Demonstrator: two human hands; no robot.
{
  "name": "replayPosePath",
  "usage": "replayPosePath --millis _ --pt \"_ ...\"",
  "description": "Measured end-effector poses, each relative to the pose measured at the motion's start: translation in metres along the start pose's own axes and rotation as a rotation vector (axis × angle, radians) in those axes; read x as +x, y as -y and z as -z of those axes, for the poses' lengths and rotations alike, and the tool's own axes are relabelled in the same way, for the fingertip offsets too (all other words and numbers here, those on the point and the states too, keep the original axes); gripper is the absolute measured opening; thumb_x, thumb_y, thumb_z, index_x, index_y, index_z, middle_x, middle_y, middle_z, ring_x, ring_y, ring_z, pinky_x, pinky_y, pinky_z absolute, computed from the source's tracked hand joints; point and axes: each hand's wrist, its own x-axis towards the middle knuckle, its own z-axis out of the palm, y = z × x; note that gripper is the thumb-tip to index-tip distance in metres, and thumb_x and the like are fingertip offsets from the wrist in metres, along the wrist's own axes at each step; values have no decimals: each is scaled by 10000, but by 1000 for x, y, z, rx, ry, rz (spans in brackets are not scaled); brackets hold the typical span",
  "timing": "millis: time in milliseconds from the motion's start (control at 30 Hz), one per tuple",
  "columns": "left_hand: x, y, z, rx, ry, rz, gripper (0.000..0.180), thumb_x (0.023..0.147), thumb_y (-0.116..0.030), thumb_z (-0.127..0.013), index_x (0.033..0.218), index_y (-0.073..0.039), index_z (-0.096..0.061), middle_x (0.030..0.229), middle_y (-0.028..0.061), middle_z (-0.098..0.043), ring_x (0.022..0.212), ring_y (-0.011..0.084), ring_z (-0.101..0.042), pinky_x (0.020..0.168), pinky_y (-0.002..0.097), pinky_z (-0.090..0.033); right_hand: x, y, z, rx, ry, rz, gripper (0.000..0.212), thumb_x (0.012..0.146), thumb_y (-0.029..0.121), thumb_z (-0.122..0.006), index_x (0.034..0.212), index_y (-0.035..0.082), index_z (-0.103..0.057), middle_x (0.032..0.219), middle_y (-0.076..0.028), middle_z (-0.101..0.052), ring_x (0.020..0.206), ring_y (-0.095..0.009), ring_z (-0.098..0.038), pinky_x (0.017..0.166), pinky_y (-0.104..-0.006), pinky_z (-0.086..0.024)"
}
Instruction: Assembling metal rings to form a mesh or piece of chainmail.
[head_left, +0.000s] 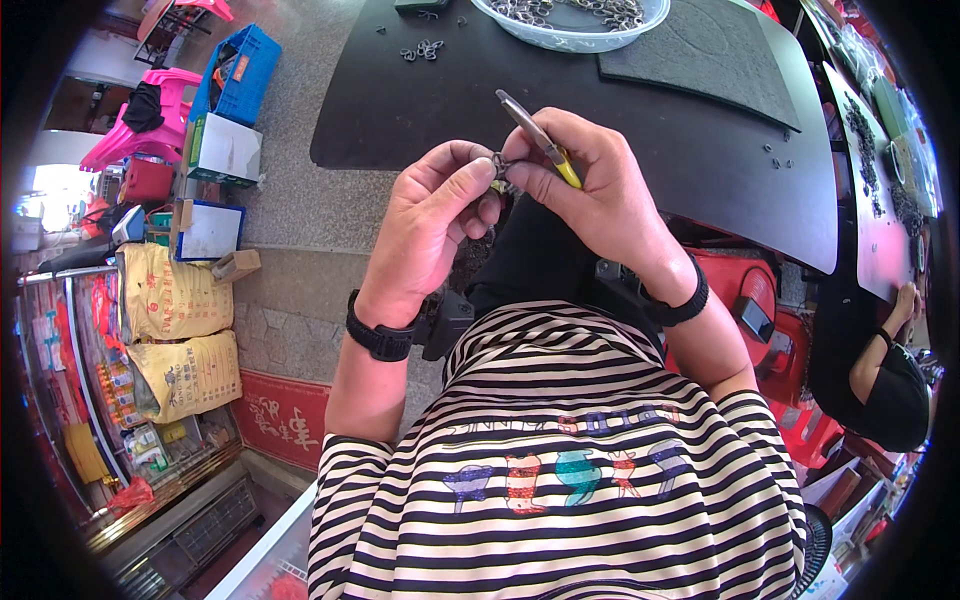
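Note:
My left hand (437, 205) is closed in a pinch over the front edge of the table, thumb and forefinger on a small dark part (501, 166) that looks like a metal ring. Fingers hide most of its shape. Facing it, my right hand (595, 180) pinches the other side of that part. Across the right fingers lies a slim knife-like tool (535, 125), its grey end pointing up and left and its handle yellow and black. Beyond the hands stands a clear plastic bowl (580, 42) full of small dark ring-shaped pieces.
Loose rings (422, 50) and a dark textured mat (700, 65) lie on the black table (400, 110). A red stool (725, 290) is at right, near another person's arm (880, 350). Yellow sacks (180, 300), a blue crate (240, 75) and pink chairs (150, 120) stand left.

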Motion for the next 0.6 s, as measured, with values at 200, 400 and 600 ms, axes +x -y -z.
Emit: replayPosePath --millis 200,400,600 --pt "1 1 7 -56 64 85 148 925 -189 -618 978 -51 -620 800 -3 -605 625 45 -544 518 161 -401 6 -5 8 -35 101 52 156 801 36 -672 937 -4 -608 784 -88 -596 703 -202 -582 648 -298 -462" --pt "1 3 6 -215 107 235 145 927 -187 -603 954 -45 -620 811 15 -603 605 54 -535 484 165 -387 5 -5 8 5 77 167 144 812 32 -653 940 -1 -596 804 -102 -602 733 -219 -609 665 -309 -475" --pt "-2 3 4 -185 115 196 147 920 -185 -613 983 -53 -605 821 10 -599 611 53 -539 492 158 -392 2 -9 8 38 145 65 159 825 40 -645 968 -2 -590 811 -102 -619 741 -204 -623 676 -313 -480"
